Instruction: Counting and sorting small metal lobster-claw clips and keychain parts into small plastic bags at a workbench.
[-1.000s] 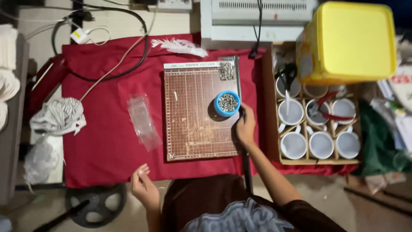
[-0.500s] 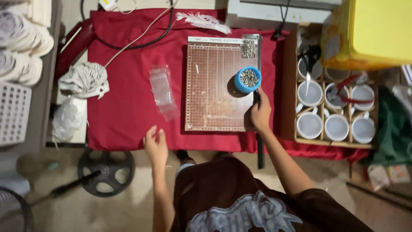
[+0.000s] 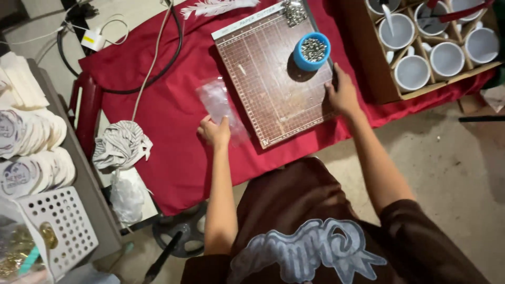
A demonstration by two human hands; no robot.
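Since half a second ago the left hand [image 3: 214,131] has moved up from the near edge of the red cloth [image 3: 163,152] and now rests with loosely curled fingers on the near end of a clear plastic bag [image 3: 218,105]; whether it grips the bag I cannot tell. Across from it, the right hand [image 3: 342,94] lies flat, fingers together, on the right edge of the brown gridded cutting board [image 3: 273,79], holding nothing. Just beyond that hand a small blue cup [image 3: 312,51] of metal bits stands on the board. Farther right, a cardboard box [image 3: 379,79] holds white mugs [image 3: 412,72] in compartments. At the far edge lies a white feather [image 3: 215,7].
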